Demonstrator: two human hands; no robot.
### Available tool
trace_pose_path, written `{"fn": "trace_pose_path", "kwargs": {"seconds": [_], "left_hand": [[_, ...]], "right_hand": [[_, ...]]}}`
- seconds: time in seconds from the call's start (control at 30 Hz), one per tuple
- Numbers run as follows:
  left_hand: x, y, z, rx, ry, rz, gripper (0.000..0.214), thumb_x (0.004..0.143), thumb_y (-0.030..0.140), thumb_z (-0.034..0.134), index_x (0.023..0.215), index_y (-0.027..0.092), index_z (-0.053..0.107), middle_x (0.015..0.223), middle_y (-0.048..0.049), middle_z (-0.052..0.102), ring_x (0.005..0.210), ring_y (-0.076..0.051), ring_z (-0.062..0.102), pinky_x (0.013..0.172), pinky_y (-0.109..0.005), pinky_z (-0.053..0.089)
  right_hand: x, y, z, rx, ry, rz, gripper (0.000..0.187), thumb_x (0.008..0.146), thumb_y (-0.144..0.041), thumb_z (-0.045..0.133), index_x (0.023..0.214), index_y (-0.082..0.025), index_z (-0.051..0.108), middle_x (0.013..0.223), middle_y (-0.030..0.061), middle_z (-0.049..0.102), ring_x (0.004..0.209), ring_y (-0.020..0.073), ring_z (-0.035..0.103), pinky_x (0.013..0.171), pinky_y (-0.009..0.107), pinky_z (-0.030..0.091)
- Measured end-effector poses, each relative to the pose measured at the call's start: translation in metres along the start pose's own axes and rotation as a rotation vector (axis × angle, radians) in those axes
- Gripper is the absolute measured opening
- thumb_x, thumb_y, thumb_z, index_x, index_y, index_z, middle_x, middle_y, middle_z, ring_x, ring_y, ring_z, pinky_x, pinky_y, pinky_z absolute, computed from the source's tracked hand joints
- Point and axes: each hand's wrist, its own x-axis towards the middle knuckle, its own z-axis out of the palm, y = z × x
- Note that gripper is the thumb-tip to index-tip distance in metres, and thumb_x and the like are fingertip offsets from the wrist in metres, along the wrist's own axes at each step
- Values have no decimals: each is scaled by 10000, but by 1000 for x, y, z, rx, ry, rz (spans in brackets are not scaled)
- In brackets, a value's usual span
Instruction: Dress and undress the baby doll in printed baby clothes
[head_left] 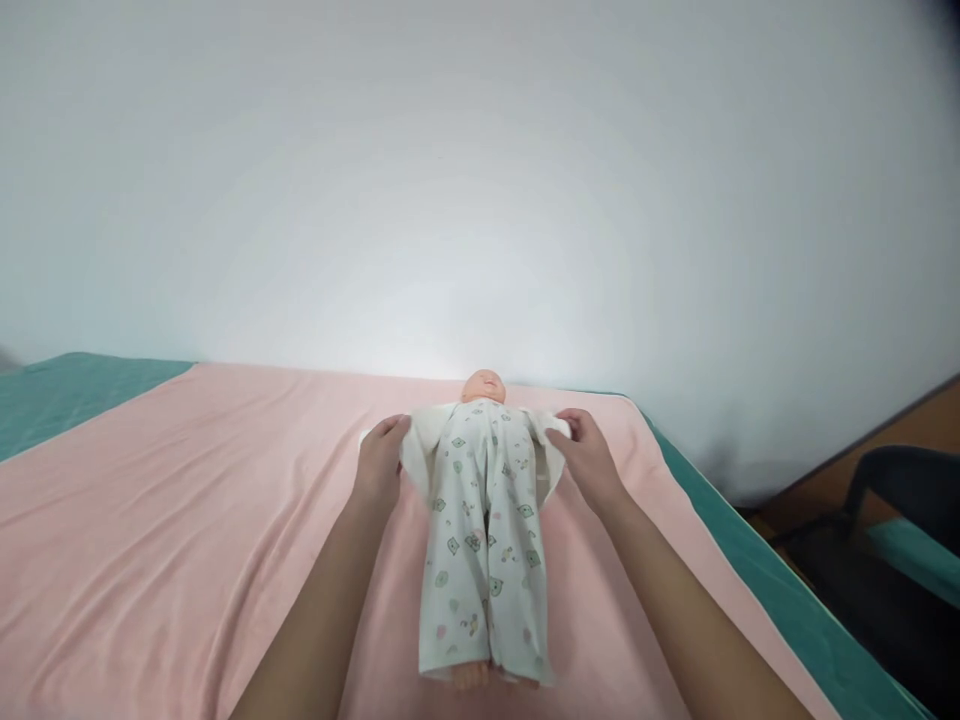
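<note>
A baby doll (484,386) lies on its back on a pink blanket, its head toward the wall. Pale printed trousers (480,530) cover it from the chest down, with the toes of at least one foot showing at the hem. A white top (425,432) spreads out at both sides of the doll's upper body. My left hand (382,460) pinches the top's edge on the left. On the right, my right hand (586,450) has its thumb and fingers closed on the cloth of the same top. The doll's arms cannot be made out.
The pink blanket (187,520) lies rumpled over a green cover (750,540) that shows at both sides. A pale wall (480,200) rises behind. To the right, beyond the edge, stands a dark chair (892,480) with a green cloth on it.
</note>
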Motion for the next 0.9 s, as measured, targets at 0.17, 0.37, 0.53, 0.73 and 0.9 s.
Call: {"fn": "trace_pose_path", "kwargs": {"seconds": [0.17, 0.37, 0.53, 0.73, 0.9], "left_hand": [[-45, 21, 15, 289, -616, 209, 221, 744, 367, 609, 870, 204, 690, 715, 2, 579, 670, -140, 515, 605, -248, 401], [-35, 10, 10, 270, -569, 130, 344, 848, 451, 475, 1013, 214, 663, 635, 20, 516, 580, -125, 471, 558, -249, 389], [27, 8, 41, 413, -232, 281, 275, 830, 364, 514, 970, 195, 681, 888, -39, 668, 810, -177, 587, 743, -284, 451], [81, -2, 83, 559, -369, 311, 255, 816, 323, 529, 946, 167, 682, 843, -50, 693, 791, -191, 616, 732, -296, 448], [89, -5, 83, 481, -451, 312, 164, 792, 321, 550, 786, 199, 660, 800, -4, 692, 765, -170, 618, 680, -269, 439]], "right_hand": [[-36, -45, 3, -54, -691, -175, 365, 767, -193, 523, 1123, -265, 552, 914, 1, 593, 737, 137, 532, 648, 269, 453], [-29, -23, 5, 121, -581, 10, 262, 818, -341, 547, 1051, -231, 594, 880, 15, 622, 735, 145, 559, 675, 288, 451], [21, -23, 42, 23, -114, 14, 241, 808, -419, 517, 862, -199, 599, 820, 22, 617, 738, 167, 547, 690, 299, 432], [72, -24, 87, -351, -55, 24, 320, 764, -503, 526, 819, -187, 542, 881, 78, 605, 780, 208, 543, 693, 321, 404], [81, -13, 90, -402, -158, 125, 285, 808, -480, 455, 753, -208, 518, 760, 42, 611, 701, 198, 535, 628, 308, 373]]}}
